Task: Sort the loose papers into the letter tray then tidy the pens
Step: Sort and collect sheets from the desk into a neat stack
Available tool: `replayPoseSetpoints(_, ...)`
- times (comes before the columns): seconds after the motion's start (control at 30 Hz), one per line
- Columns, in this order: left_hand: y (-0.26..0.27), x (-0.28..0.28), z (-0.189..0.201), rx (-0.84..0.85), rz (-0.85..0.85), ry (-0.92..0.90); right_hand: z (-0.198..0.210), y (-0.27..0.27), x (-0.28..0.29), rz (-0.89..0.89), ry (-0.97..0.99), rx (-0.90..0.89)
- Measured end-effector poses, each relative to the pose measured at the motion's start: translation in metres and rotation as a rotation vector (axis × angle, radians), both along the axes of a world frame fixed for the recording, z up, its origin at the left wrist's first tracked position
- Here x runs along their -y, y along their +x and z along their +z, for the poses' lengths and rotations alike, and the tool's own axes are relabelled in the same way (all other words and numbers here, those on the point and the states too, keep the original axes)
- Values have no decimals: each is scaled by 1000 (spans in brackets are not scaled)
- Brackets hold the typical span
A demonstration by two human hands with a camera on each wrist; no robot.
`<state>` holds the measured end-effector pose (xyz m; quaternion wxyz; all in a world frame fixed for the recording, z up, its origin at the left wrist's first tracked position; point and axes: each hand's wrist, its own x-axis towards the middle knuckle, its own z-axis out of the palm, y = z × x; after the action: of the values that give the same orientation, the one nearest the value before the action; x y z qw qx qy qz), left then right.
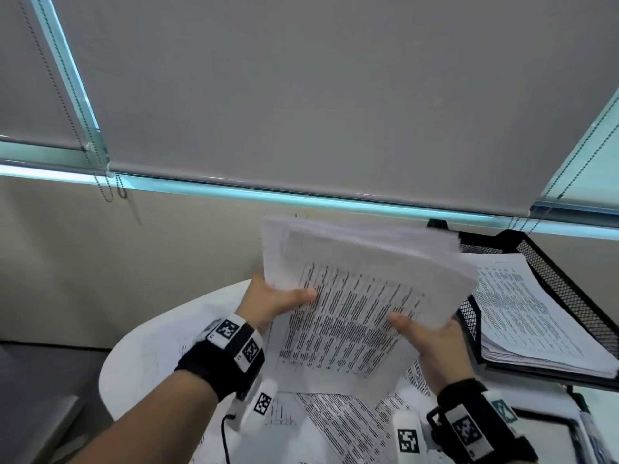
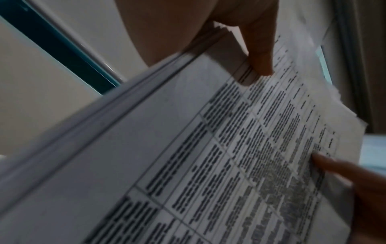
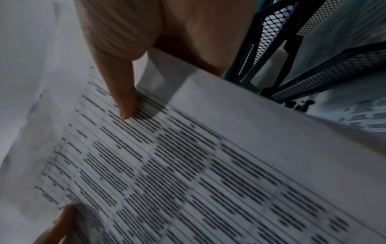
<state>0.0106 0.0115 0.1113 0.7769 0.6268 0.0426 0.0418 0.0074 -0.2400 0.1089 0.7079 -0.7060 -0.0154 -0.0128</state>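
Note:
A thick stack of printed papers [image 1: 355, 296] is held up above the white table, tilted toward me. My left hand [image 1: 278, 301] grips its left edge, thumb on the top sheet. My right hand [image 1: 422, 333] grips the lower right corner the same way. In the left wrist view the stack [image 2: 188, 165] fills the frame with my thumb [image 2: 261, 54] pressed on it. In the right wrist view the stack [image 3: 208, 165] lies under my thumb [image 3: 123, 97]. The black mesh letter tray [image 1: 569, 289] stands at the right and holds printed sheets [image 1: 522, 306].
More loose printed sheets [image 1: 338, 426] lie on the round white table [image 1: 144, 360] under my hands. A pen [image 1: 589, 430] lies at the lower right by a black frame. A wall and window blinds [image 1: 335, 95] rise behind the table.

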Motion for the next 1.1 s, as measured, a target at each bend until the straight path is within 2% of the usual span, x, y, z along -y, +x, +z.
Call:
replayPoseSetpoints(0.1, -8, 5, -15, -41, -38, 93, -12, 0, -5, 15, 36, -66)
replayPoseSetpoints(0.23, -10, 4, -16, -43, -27, 47, -18, 5, -10, -18, 74, -101)
replayPoseSetpoints(0.4, -7, -3, -1, 40, -72, 6, -4, 9, -8, 31, 45, -17)
replayPoseSetpoints(0.53, -10, -6, 0, 43, -113, 55, 2, 4, -8, 71, 40, 49)
replayPoseSetpoints(0.73, -6, -3, 4, 35, -106, 34, 8, 11, -12, 48, 83, 116)
replayPoseSetpoints(0.87, -8, -6, -12, -21, -92, 42, -10, 9, -9, 107, 19, 8)
replayPoseSetpoints(0.97, -9, -5, -31, -84, -61, 44, -39, 4, -11, 98, -48, -109)
replayPoseSetpoints(1.1, -8, -1, -46, -116, -21, 83, -57, 1, -18, 41, -34, -158)
